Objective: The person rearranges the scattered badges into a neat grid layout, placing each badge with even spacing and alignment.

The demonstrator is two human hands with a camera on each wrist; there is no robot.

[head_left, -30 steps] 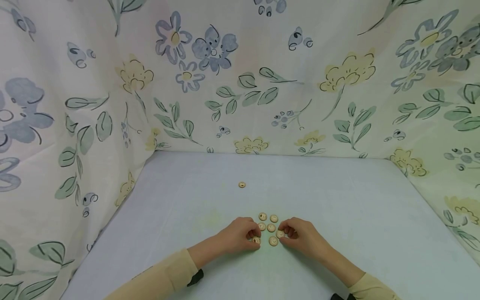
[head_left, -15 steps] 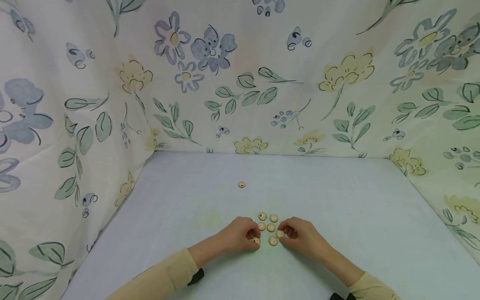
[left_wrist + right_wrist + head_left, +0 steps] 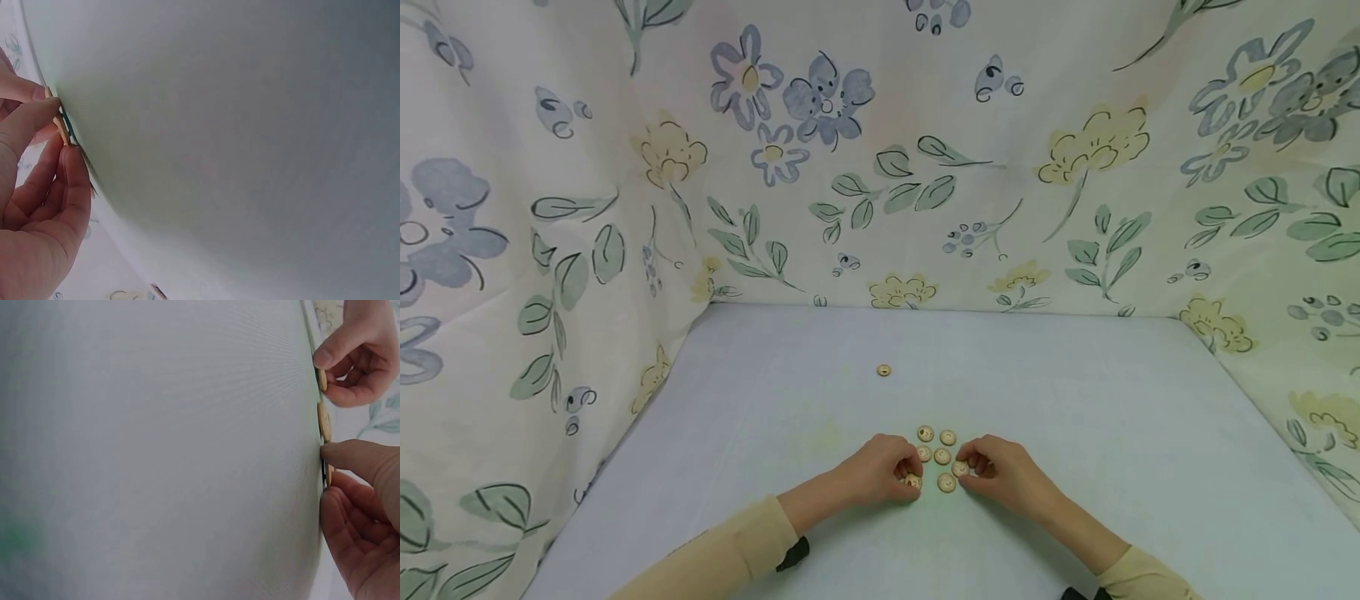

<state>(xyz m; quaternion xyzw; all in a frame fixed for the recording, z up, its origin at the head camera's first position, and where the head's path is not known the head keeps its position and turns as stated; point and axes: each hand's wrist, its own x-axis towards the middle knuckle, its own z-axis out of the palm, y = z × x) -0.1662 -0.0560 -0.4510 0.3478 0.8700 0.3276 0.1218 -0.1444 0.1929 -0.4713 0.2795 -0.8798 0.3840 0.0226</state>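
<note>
Several round, pale wooden buttons lie in a small cluster on the table in the head view. At the cluster's lower left, my left hand (image 3: 880,472) pinches one button (image 3: 913,481) between thumb and fingers. Opposite it, my right hand (image 3: 1006,472) pinches another button (image 3: 961,468) by its edges. Between the two hands lies a loose button (image 3: 947,482), seen edge-on as a wooden disc (image 3: 324,422) in the right wrist view. Close above are a button (image 3: 942,456) and a button (image 3: 923,453) partly beside the left fingertips. Two more, a button (image 3: 926,433) and a button (image 3: 948,437), form the far row.
One separate button (image 3: 884,370) lies farther back on the pale table (image 3: 1075,392). A floral curtain (image 3: 880,208) borders the table at the back and on both sides. Dark wrist gear (image 3: 792,554) shows under the left sleeve (image 3: 722,550).
</note>
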